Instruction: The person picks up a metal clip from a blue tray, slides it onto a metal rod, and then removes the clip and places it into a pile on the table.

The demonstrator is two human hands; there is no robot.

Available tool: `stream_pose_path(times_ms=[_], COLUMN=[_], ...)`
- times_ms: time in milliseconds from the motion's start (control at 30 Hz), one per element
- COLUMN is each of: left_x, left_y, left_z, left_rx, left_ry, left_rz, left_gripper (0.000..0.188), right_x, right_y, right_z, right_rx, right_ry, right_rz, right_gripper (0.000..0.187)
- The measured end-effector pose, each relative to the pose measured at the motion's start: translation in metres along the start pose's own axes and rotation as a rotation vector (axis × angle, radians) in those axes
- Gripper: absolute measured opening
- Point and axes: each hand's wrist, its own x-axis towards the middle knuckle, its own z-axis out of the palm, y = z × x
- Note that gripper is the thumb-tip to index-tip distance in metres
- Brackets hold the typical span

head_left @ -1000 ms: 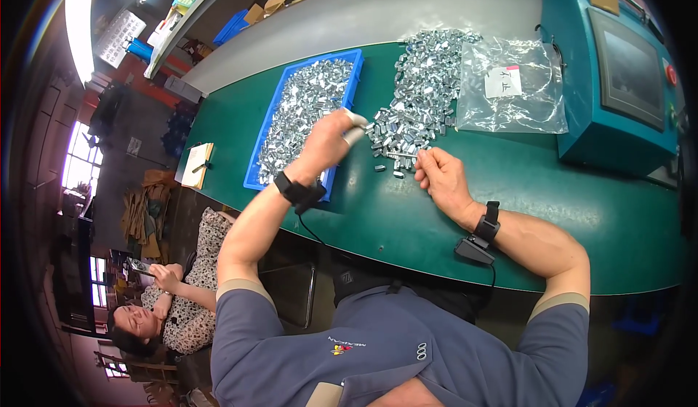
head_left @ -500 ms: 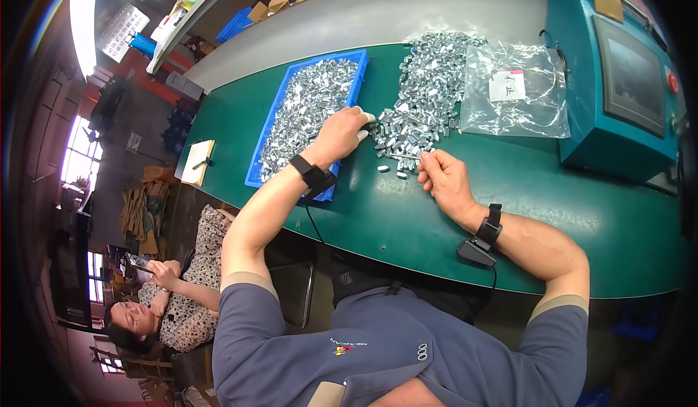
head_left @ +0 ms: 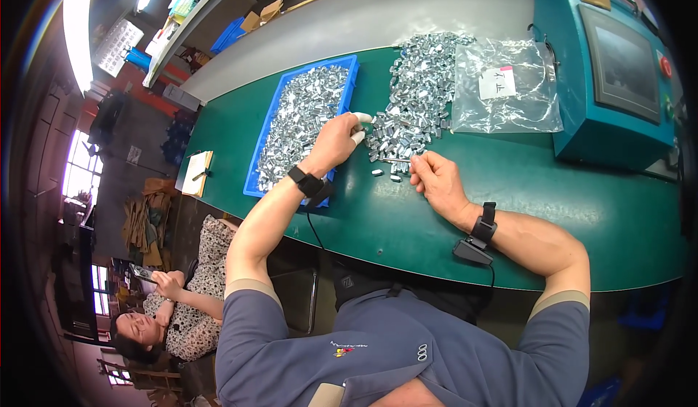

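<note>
A heap of small shiny metal pieces (head_left: 414,80) spreads over the green table. At the heap's near left edge is my left hand (head_left: 338,142), white covers on its thumb and index finger. Those two fingers stand apart, and I see nothing held between them. My right hand (head_left: 442,185) pinches a thin metal tool (head_left: 396,160) that points left along the near edge of the heap; its exact kind is too small to tell. Left of the heap, a blue tray (head_left: 353,80) is full of similar metal pieces, and my left wrist passes over its near right side.
A clear plastic bag (head_left: 509,109) with a paper label lies right of the heap. Beyond it stands a teal machine (head_left: 607,127) with a screen. A notepad (head_left: 195,173) lies at the table's left end. A seated person (head_left: 193,323) holds a phone at the left.
The whole view has shifted slightly. My left hand's index finger and thumb remain by the heap's edge, and my right hand still pinches the thin metal tool in nearly the same place.
</note>
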Motion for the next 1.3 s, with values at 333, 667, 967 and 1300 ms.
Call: stream_pose_path(times_ms=[333,667,967,1300], left_x=[-0.045,-0.058,-0.056,-0.021], left_y=[0.025,0.044,0.051,-0.032], left_z=[0.026,0.042,0.045,-0.020], left_rx=[-0.995,-1.182,-1.173,-0.751], left_ry=[-0.060,-0.089,-0.064,0.337], left_rz=[-0.319,-0.373,-0.361,-0.234], left_gripper=[0.024,0.022,0.019,0.019], right_x=[0.001,-0.002,-0.002,-0.002], right_y=[0.002,-0.003,-0.002,-0.001], right_z=[0.000,0.000,0.001,-0.001], right_rx=[-0.004,-0.050,-0.061,-0.005], right_ry=[0.022,-0.032,-0.056,-0.029], right_rz=[-0.013,0.015,0.001,-0.013], right_gripper=[0.030,0.034,0.038,0.037])
